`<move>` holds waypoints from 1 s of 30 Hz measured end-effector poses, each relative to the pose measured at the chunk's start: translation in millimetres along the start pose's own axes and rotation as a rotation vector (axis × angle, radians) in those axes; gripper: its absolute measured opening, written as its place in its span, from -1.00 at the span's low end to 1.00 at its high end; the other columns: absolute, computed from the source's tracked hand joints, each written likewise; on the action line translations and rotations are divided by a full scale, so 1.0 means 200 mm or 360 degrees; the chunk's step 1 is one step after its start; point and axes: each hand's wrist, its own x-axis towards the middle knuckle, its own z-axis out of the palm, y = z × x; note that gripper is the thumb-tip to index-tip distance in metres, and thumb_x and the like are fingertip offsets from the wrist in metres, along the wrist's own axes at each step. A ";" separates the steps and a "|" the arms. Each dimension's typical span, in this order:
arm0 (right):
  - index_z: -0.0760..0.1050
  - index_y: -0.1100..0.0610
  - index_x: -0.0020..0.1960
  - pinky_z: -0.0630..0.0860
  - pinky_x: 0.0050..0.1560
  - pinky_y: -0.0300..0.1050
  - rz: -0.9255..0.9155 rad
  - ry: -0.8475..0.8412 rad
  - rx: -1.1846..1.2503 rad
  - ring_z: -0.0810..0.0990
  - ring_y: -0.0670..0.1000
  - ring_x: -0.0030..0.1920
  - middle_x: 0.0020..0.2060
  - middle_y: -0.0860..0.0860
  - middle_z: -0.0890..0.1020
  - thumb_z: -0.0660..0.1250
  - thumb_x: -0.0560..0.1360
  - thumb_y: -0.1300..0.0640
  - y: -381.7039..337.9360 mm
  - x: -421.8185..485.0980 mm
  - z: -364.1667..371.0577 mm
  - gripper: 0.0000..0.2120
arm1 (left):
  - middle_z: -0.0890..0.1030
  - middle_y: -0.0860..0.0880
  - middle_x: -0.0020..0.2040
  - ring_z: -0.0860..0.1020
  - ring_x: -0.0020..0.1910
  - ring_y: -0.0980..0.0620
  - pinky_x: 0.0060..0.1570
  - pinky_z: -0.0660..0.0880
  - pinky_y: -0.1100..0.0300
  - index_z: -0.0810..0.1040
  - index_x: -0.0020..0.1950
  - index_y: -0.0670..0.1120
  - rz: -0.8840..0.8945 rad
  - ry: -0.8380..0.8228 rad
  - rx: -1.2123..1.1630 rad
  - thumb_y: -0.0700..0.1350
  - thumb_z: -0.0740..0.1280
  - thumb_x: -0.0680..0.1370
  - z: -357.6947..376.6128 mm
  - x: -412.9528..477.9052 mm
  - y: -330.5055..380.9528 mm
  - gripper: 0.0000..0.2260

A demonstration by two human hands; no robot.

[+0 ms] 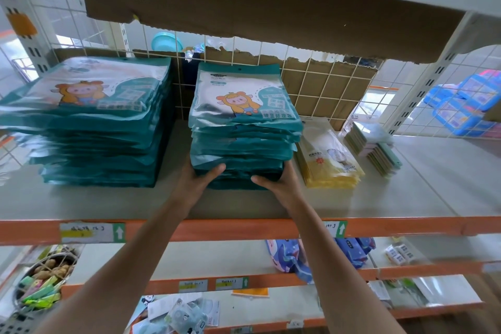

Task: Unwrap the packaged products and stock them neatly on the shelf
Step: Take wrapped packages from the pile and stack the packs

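**Item:** centre stack (244, 127) of teal pouches with a cartoon-figure print.

**Location:** on the upper shelf (433, 184), between a taller left stack (89, 122) of the same pouches and a low pile of yellow packets (328, 160) just beside it on the right. The far edge stands near the wire back panel (325, 84). The near edge sits back from the orange rail (217, 228).

**Step in hand, as judged:** seating and squaring the centre stack in its row. No outer wrap shows on it.

**Handling note:**
- The pouches look slick, and the upper ones overhang unevenly toward the right.
- Drive any slide from the lowest layers, with equal pressure on both sides and the base flat on the shelf.
- Then true the upper pouches so the near faces line up with the left stack.
- Mind the yellow packets. Whether the stack's lower right corner touches them cannot be told.

**Left hand (199, 179):** at the near-left bottom corner. The thumb lies across the near face and the fingers wrap round the side, hidden. It grips the lowest pouches.

**Right hand (276, 179):** mirrored at the near-right bottom corner, with the thumb across the near face and the fingers hidden behind the side. It grips the same layers.

**Arms:** both forearms reach up and forward over the orange rail and converge on the stack's base.
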 end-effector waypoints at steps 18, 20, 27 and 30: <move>0.28 0.23 0.31 0.42 0.09 -0.42 -0.0027 0.0032 -0.0140 0.45 -0.01 0.18 0.12 0.02 0.48 0.53 0.28 0.36 -0.02 -0.03 0.01 -0.31 | 0.54 0.15 0.09 0.50 0.01 0.43 -0.05 0.39 0.52 0.42 0.22 0.03 0.0074 0.0027 0.0091 0.03 0.45 0.35 -0.03 -0.01 0.02 -0.52; 0.25 0.24 0.33 0.43 0.13 -0.38 -0.0046 0.0028 -0.0209 0.44 0.01 0.21 0.15 0.05 0.46 0.55 0.26 0.33 -0.03 -0.04 0.00 -0.26 | 0.52 0.16 0.07 0.48 -0.02 0.45 -0.10 0.34 0.61 0.39 0.23 -0.01 0.0158 0.0072 0.0224 -0.09 0.45 0.44 -0.03 -0.04 0.04 -0.58; -0.08 0.15 0.53 0.25 0.39 0.15 0.0013 0.0062 -0.0780 0.19 0.11 0.45 0.45 0.12 0.25 0.46 0.37 -0.02 -0.11 -0.16 -0.06 -0.03 | 0.44 -0.07 0.34 0.39 0.31 -0.12 0.29 0.30 -0.06 0.20 0.45 -0.05 -0.0081 0.0085 0.1235 0.39 0.24 0.35 -0.08 -0.09 -0.04 -0.19; -0.12 0.19 0.54 0.06 0.49 0.03 -0.0015 -0.0058 -0.1125 0.02 0.08 0.51 0.51 0.12 0.08 0.37 0.47 -0.02 -0.12 -0.21 -0.13 -0.12 | 0.39 -0.19 0.36 0.34 0.34 -0.22 0.33 0.22 -0.12 0.14 0.48 -0.12 -0.0134 0.0175 0.1509 0.29 0.26 0.43 -0.06 -0.12 -0.05 -0.23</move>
